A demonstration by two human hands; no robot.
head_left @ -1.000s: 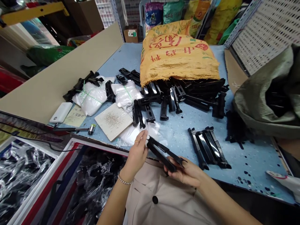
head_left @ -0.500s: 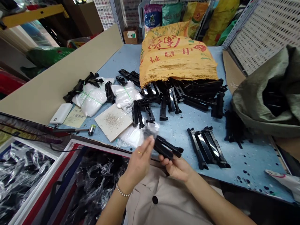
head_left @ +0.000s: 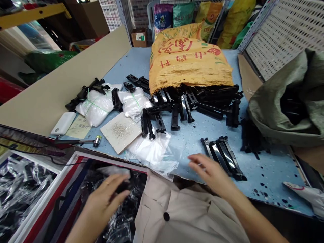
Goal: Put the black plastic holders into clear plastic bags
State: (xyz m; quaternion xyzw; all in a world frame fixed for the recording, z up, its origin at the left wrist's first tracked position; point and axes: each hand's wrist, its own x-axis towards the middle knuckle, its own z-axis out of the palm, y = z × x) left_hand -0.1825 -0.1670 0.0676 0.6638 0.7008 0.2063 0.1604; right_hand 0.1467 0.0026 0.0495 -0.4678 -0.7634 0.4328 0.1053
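My left hand (head_left: 106,195) is over the striped bin at the left, slightly smeared by motion, its thumb and fingers apart. Just beyond its fingertips is a blurred clear plastic bag (head_left: 115,170), whose contents I cannot make out. Above the table's front edge, my right hand (head_left: 211,172) is open with nothing in it. Beside its fingers lies a row of several glossy black plastic parts (head_left: 224,157). A stack of clear plastic bags (head_left: 154,148) rests at the table edge, between the two hands.
A yellow woven sack (head_left: 189,64) spills black parts across the blue table (head_left: 187,141). Near the left side are a white tile (head_left: 121,131), a screwdriver-like tool (head_left: 78,141) and a white power bank (head_left: 63,123). The striped bin (head_left: 63,199) holds bagged parts. A grey-green sack (head_left: 286,101) stands right.
Both hands held a black part near the plastic bags. My left hand has moved down-left over the bin and is now open. The right hand has let go and shifted right, towards the row.
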